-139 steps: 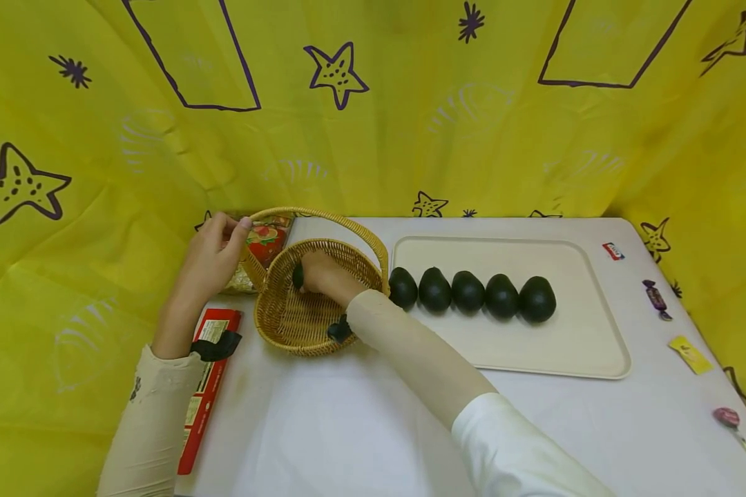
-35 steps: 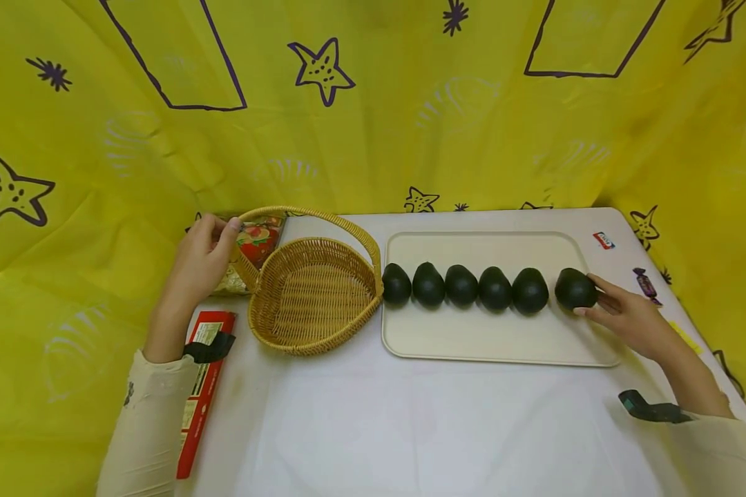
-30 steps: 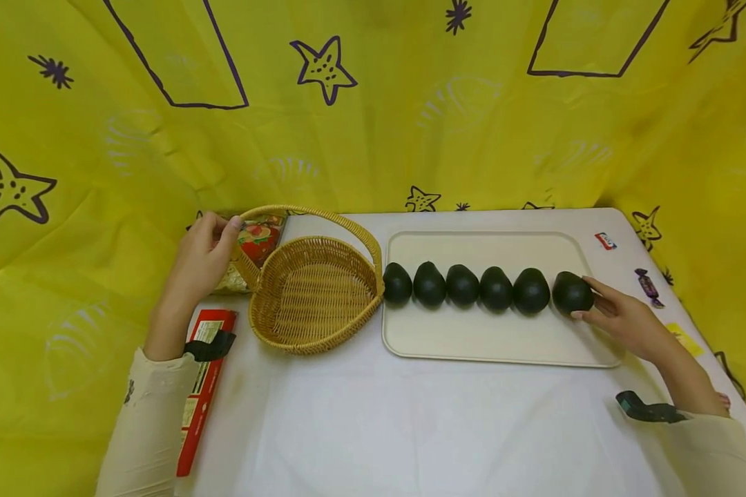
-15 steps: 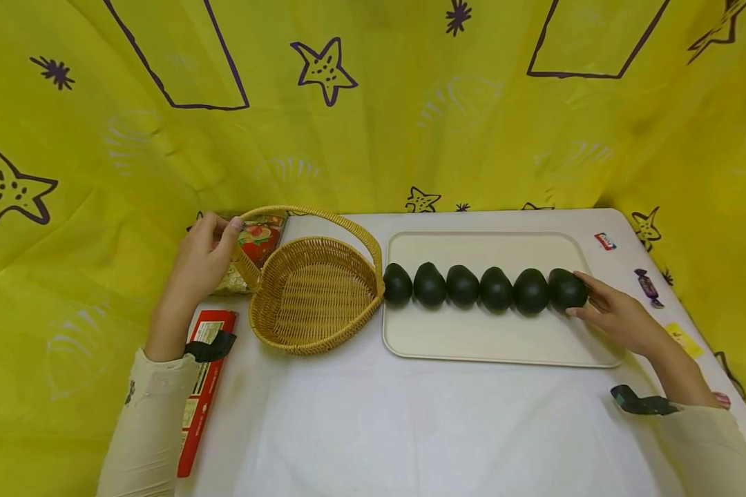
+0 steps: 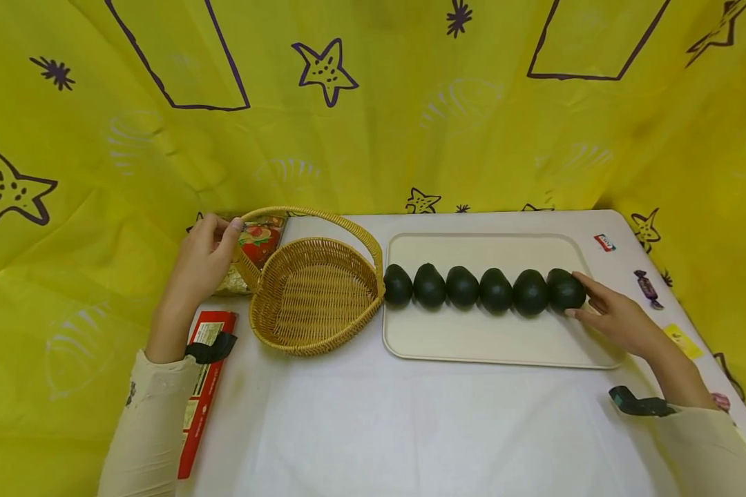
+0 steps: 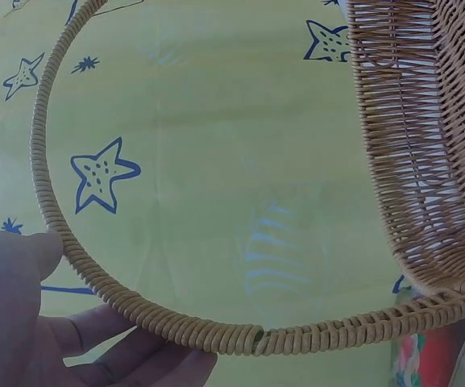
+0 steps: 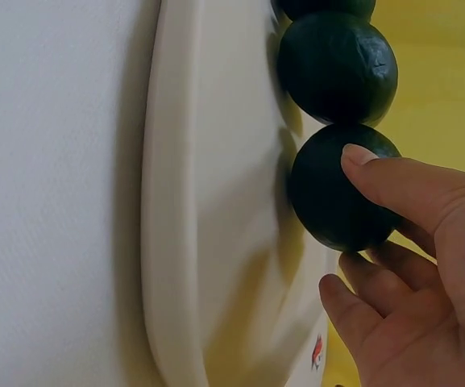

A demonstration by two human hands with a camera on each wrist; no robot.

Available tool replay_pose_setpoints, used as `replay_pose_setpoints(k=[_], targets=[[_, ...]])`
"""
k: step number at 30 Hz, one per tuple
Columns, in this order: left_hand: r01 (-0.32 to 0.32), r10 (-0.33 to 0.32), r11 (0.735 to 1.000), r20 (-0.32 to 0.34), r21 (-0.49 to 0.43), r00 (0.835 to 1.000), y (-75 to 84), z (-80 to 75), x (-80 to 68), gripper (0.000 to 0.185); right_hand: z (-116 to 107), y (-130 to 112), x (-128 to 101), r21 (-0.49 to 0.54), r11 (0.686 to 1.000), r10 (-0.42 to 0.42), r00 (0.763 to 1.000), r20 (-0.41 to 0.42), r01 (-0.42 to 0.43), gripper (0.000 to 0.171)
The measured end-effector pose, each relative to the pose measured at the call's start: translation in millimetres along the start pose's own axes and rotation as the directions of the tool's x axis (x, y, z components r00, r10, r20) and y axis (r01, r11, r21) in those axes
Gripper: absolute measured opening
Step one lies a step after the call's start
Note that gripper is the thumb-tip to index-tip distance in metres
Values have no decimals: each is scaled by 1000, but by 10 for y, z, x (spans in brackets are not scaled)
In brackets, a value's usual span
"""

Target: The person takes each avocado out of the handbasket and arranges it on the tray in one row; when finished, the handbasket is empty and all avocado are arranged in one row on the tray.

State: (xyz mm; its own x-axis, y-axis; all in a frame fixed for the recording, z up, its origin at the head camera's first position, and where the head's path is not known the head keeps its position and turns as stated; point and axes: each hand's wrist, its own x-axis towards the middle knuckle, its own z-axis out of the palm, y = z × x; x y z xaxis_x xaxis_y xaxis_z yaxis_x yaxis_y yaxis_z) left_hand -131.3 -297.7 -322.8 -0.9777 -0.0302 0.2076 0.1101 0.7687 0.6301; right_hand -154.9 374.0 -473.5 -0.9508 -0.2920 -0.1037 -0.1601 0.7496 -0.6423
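Note:
My left hand (image 5: 205, 255) holds the handle (image 5: 313, 212) of a wicker basket (image 5: 313, 304) at its left side. In the left wrist view the thumb lies on one side of the handle (image 6: 180, 329) and the fingers lie behind it. Nothing lies in the basket. My right hand (image 5: 618, 319) pinches a dark green avocado (image 5: 566, 290) at the right end of a row on a cream tray (image 5: 503, 345). The right wrist view shows the thumb across that avocado (image 7: 329, 193) and fingers beneath. It touches the neighbouring avocado (image 5: 530, 293). Several more avocados (image 5: 462, 286) continue the row leftward.
A red flat box (image 5: 206, 393) lies by my left forearm. Behind the left hand sits a shiny red and gold packet (image 5: 260, 238). Along the right table edge are a small red wrapper (image 5: 605, 242), a purple candy (image 5: 648, 288), a yellow packet (image 5: 682, 340) and a pink lollipop (image 5: 720, 401).
My right hand has come from inside the basket to the tray's right end with an avocado. It has then slid that avocado left against the row. The left hand stays on the handle.

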Motion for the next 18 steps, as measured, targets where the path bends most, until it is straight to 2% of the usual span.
replay_pose_setpoints(k=[6,11,15,18], targets=[[6,-6,1000,1,-13,1000,5,4,2,56,0,8,-30,6,1000,-5,1000,-7,5,84],[4,-5,1000,-30,-28,1000,0,21,-5,57,14,7,-29,14,1000,-25,999,-26,25,83],[1,-10,996,-107,-84,994,18,52,-24,57,15,0,-14,9,1000,-10,1000,-23,11,83],[-15,-14,991,-212,-132,977,46,85,-47,52,10,4,-3,-2,1000,4,1000,-19,-4,84]])
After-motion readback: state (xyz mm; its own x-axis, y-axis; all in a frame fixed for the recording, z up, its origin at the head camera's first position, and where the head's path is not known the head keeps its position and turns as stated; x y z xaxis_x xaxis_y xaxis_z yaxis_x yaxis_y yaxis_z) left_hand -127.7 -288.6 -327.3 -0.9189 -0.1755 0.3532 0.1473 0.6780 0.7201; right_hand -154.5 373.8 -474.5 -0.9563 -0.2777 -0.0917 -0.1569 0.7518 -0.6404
